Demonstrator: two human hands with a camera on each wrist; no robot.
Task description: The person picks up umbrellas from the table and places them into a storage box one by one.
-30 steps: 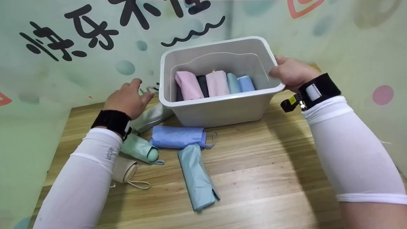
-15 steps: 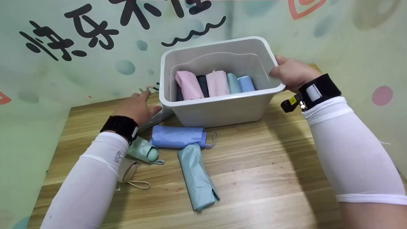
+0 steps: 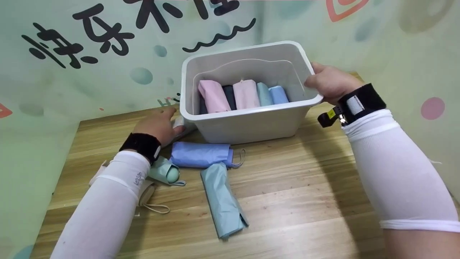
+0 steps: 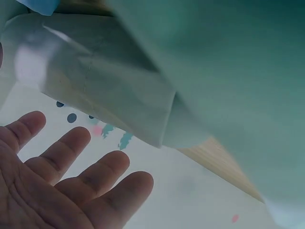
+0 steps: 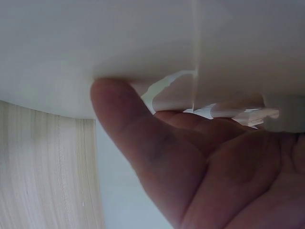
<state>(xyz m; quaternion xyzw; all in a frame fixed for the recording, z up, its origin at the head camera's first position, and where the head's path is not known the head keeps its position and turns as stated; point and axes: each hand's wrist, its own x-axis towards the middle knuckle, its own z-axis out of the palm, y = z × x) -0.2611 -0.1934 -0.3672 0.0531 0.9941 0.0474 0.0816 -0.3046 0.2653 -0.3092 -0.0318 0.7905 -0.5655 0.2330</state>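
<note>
My right hand (image 3: pixel 332 82) grips the right end of a light grey plastic bin (image 3: pixel 251 126); the right wrist view shows its thumb (image 5: pixel 124 109) against the bin wall. Several folded umbrellas stand inside, including a pink one (image 3: pixel 214 95) and a blue one (image 3: pixel 278 95). Left of the bin, my left hand (image 3: pixel 158 124) reaches over a pale grey folding umbrella (image 4: pixel 105 86). Its fingers (image 4: pixel 107 171) are extended beside that umbrella, apart from it in the left wrist view. A blue-violet umbrella (image 3: pixel 201 154) lies in front of the bin, touching a teal umbrella (image 3: pixel 222 201).
A mint umbrella (image 3: pixel 163 171) and a beige umbrella (image 3: pixel 147 192) lie partly hidden by the left forearm. All rest on a wood-grain surface (image 3: pixel 294 201). A printed backdrop (image 3: pixel 107 79) rises behind the bin.
My left hand has moved right and down, from above the left side of the surface to beside the grey umbrella. The right hand and bin have stayed in place.
</note>
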